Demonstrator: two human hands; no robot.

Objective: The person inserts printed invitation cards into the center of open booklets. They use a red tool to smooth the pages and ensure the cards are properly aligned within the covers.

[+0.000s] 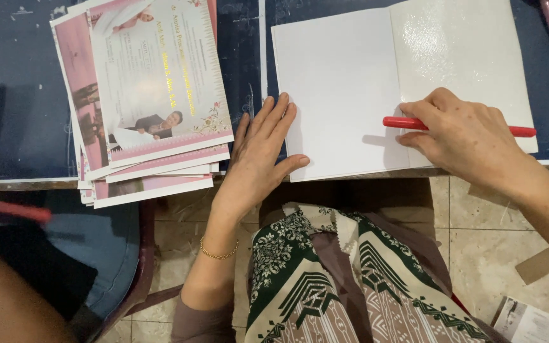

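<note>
An opened white card [351, 82] lies blank side up on the dark blue table [20, 121], its right half glossy. My left hand [258, 155] lies flat with fingers spread on the card's lower left corner and the table edge, a gold bracelet on its wrist. My right hand [465, 136] presses a red stick-shaped tool [522, 131] across the card near its centre fold, fingers curled over it.
A stack of pink and white printed cards [154, 95] lies fanned out at the left of the table. Another person's blurred arm [7, 279] with a red object is at the lower left. Tiled floor, cardboard and a paper lie at lower right.
</note>
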